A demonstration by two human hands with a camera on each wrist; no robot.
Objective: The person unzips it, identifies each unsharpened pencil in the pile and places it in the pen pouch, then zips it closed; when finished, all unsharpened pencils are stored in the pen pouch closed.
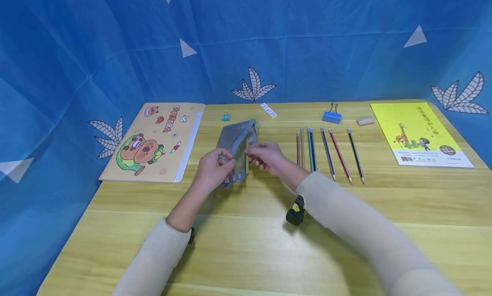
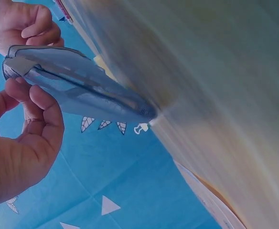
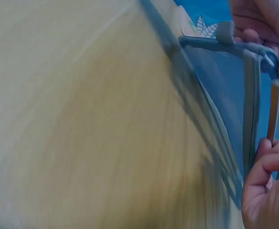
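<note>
A grey translucent zip pouch stands tilted on the table, its zipped mouth toward the person. My left hand pinches the pouch at its near edge, thumb against fingertips, as the left wrist view also shows. At the pouch's right side, my right hand holds a yellow-orange pencil between thumb and fingers. In the right wrist view the pencil stands upright within the parted zipper edges. The curled fingers hide part of the pencil.
Several pencils lie side by side right of the hands. Behind are a small teal binder clip, a white eraser, a blue binder clip and a brown roll. A capybara folder lies left, a yellow book right.
</note>
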